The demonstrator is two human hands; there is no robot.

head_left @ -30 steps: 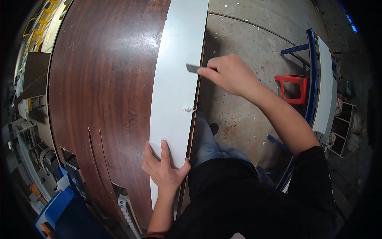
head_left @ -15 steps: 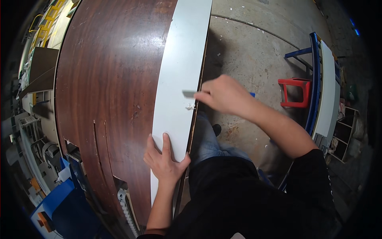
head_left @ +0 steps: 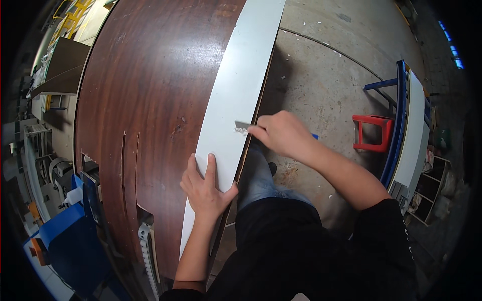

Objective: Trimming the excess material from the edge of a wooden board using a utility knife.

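A long white panel strip (head_left: 236,80) lies along the right edge of a brown wood-grain table (head_left: 155,85). My left hand (head_left: 205,185) rests spread on the strip's near part, its thumb at the strip's right edge. In my right hand (head_left: 281,131) is a flat grey metal blade, perhaps a scraper (head_left: 243,124), held over the strip's right edge; its handle is hidden by my fingers. Under the blade sits a small clump of white shavings (head_left: 241,131). Whether the blade touches the strip, I cannot tell.
Slots and cutouts (head_left: 145,216) mark the table's near left part. A blue machine (head_left: 68,236) stands at the lower left. To the right are a red plastic stool (head_left: 372,133) and a blue-framed stand (head_left: 400,110). A dark cable (head_left: 326,44) crosses the concrete floor.
My right hand and the blade have come nearer along the strip, down to the shavings. My left hand stays on the strip. The whole view has tilted slightly.
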